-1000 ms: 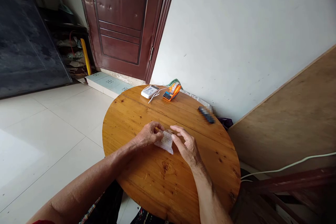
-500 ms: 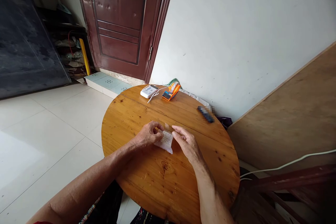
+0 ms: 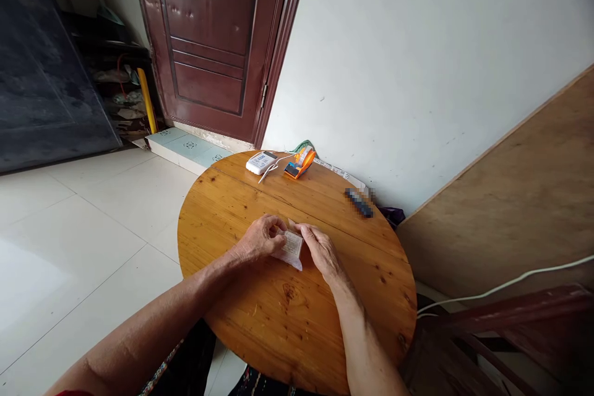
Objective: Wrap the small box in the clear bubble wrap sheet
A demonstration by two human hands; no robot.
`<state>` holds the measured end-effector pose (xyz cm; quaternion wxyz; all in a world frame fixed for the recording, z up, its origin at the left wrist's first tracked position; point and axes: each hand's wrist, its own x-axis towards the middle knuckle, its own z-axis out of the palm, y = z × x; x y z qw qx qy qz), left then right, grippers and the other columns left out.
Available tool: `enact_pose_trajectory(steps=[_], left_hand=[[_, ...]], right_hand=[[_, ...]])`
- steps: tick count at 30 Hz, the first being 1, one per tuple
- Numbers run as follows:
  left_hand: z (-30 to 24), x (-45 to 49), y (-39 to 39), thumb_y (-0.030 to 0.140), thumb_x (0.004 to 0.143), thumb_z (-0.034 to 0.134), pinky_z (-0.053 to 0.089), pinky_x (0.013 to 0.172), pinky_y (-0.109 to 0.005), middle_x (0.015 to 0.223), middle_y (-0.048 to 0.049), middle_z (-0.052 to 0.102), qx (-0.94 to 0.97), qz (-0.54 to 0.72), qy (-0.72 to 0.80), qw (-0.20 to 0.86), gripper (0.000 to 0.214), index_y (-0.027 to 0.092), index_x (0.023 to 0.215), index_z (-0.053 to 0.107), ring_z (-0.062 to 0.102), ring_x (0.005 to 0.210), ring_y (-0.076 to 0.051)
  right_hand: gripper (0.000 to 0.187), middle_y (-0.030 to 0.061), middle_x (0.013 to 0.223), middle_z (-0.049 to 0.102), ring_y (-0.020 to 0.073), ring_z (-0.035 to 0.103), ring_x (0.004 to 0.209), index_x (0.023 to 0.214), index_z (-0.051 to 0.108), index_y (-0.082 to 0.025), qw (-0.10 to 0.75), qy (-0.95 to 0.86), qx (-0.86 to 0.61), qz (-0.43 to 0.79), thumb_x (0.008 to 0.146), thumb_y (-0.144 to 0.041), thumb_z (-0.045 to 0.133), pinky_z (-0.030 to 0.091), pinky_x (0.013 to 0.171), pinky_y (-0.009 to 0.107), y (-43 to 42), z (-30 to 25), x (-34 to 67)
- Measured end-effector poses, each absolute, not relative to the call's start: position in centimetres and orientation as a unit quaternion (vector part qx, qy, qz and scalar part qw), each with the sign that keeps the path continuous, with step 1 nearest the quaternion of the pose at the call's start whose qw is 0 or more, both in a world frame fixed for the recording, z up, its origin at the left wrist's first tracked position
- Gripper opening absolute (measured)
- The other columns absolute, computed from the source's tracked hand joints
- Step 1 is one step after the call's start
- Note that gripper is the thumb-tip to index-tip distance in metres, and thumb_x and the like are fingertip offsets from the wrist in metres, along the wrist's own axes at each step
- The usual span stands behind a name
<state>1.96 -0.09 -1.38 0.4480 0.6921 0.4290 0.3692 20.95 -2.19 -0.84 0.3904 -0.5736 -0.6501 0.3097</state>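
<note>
A small box (image 3: 292, 246) with fine print on top lies on the round wooden table (image 3: 260, 315), with pale, thin wrapping sticking out from its near edge. My left hand (image 3: 265, 238) grips the left side of the box, thumb on top and fingers curled round behind. At the box's far right corner is my right hand (image 3: 321, 250), its fingers stretched out and touching a small clear flap (image 3: 292, 223) that stands up behind the box. Whether the right fingertips pinch the flap is hard to make out.
Toward the back of the table lie a white power strip (image 3: 261, 163) with a cord and an orange tape dispenser (image 3: 301, 163). A dark, blurred-out object (image 3: 359, 202) rests near the right rim. The white wall (image 3: 394, 74) stands just behind the table.
My right hand has moved left and in against the far side of the box, its fingers now closer together at the flap. The flap leans more. My left hand keeps its grip.
</note>
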Motion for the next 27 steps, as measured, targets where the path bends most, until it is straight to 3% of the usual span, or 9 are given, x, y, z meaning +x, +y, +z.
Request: enact_pose_trajectory(steps=[5,10,14,19,27], left_hand=[[-1.4,1.8,-0.3,0.022,0.07,0.056,0.037,0.059,-0.022,0.07,0.0024,0.055,0.724,0.355,0.418,0.418,0.027,0.014,0.095,0.065,0.048,0.064,-0.012],[-1.5,1.8,-0.5,0.021,0.071,0.056,0.039,0.061,-0.023,0.075,0.0017,0.059,0.735,0.356,0.402,0.414,0.029,0.015,0.097,0.065,0.05,0.066,-0.012],[-1.3,1.9,-0.6,0.019,0.07,0.056,0.042,0.063,-0.023,0.079,0.0004,0.061,0.726,0.36,0.399,0.429,0.032,0.016,0.1,0.063,0.053,0.069,-0.013],[-0.8,2.1,-1.0,0.018,0.067,0.059,0.044,0.065,-0.024,0.084,-0.0003,0.061,0.707,0.369,0.412,0.441,0.035,0.017,0.101,0.06,0.053,0.073,-0.014],[-0.6,2.2,-1.3,0.016,0.066,0.059,0.048,0.072,-0.025,0.102,-0.0044,0.059,0.655,0.404,0.344,0.537,0.036,0.015,0.101,0.056,0.057,0.083,-0.014]], right_hand=[[0.059,0.0103,0.106,0.072,0.027,0.064,0.103,0.095,0.075,-0.019,0.364,-0.661,-0.561,0.34,0.087,-0.068,0.043,0.046,0.093,0.037,-1.0,-0.7,20.2],[0.059,0.0082,0.089,0.073,0.0247,0.065,0.089,0.081,0.074,-0.017,0.33,-0.677,-0.563,0.339,0.085,-0.069,0.046,0.049,0.082,0.033,0.0,-0.6,19.9],[0.057,0.005,0.079,0.072,0.0224,0.065,0.078,0.087,0.074,-0.017,0.359,-0.632,-0.573,0.379,0.083,-0.069,0.049,0.05,0.074,0.032,-0.3,-1.0,19.8],[0.054,0.0072,0.094,0.074,0.0247,0.066,0.091,0.097,0.074,-0.019,0.415,-0.604,-0.558,0.39,0.083,-0.066,0.053,0.05,0.083,0.035,-1.4,-0.3,20.1],[0.041,0.0088,0.108,0.071,0.0258,0.063,0.105,0.097,0.074,-0.02,0.45,-0.636,-0.528,0.339,0.086,-0.056,0.056,0.046,0.095,0.037,-1.8,0.5,20.3]])
